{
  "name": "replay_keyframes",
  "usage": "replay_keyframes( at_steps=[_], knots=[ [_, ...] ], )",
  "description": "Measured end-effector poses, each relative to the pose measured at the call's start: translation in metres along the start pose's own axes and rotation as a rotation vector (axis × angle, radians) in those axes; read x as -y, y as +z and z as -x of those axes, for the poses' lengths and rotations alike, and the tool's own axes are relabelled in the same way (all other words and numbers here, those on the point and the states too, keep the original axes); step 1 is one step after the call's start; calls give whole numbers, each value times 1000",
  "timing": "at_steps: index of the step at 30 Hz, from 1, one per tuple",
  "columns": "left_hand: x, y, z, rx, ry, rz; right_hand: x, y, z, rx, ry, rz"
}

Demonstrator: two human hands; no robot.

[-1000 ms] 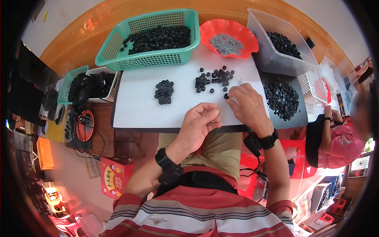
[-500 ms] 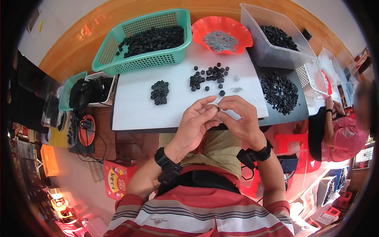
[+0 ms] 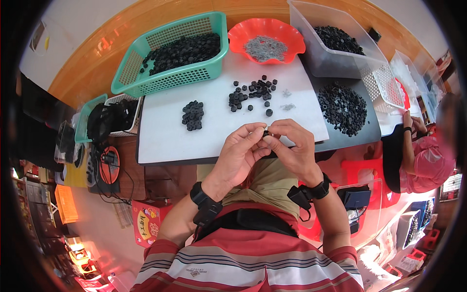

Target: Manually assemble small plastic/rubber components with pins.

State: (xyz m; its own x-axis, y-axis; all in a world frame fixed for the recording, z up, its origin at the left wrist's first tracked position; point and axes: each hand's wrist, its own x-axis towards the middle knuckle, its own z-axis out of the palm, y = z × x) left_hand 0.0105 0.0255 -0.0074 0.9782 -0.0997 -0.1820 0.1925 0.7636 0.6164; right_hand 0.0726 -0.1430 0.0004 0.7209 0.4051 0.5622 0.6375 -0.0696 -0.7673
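Observation:
At the near edge of the white board (image 3: 165,138), my left hand (image 3: 239,151) and my right hand (image 3: 296,148) meet, fingers pinched together. Between their fingertips sits a small black part (image 3: 266,133), mostly covered by the fingers. Just beyond the fingers lies a single black piece (image 3: 269,112). Farther out are a loose cluster of small black pieces (image 3: 260,90) and, to the left, a tighter cluster of black pieces (image 3: 193,116). Right of the middle rest a few small pale clear or metallic bits (image 3: 288,106).
A green basket (image 3: 170,80) of black parts, a red scalloped bowl (image 3: 297,38) of thin silvery pieces and a clear bin (image 3: 335,61) line the far side. Black parts are heaped (image 3: 343,109) on a dark surface at right. Another person (image 3: 423,165) works at far right.
The view has shifted slightly, so the table things sit a little to the left. My fingers have moved a little around the small part, and more of its black shows.

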Motion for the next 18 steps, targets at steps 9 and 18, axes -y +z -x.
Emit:
replay_keyframes(
  at_steps=[9,18],
  knots=[
    [5,8,-3,-49,25,-15,-4,3,7,-102,-142,170],
    [6,22,-6,-80,52,-153,-14,1,13,-154,-259,365]
  ],
)
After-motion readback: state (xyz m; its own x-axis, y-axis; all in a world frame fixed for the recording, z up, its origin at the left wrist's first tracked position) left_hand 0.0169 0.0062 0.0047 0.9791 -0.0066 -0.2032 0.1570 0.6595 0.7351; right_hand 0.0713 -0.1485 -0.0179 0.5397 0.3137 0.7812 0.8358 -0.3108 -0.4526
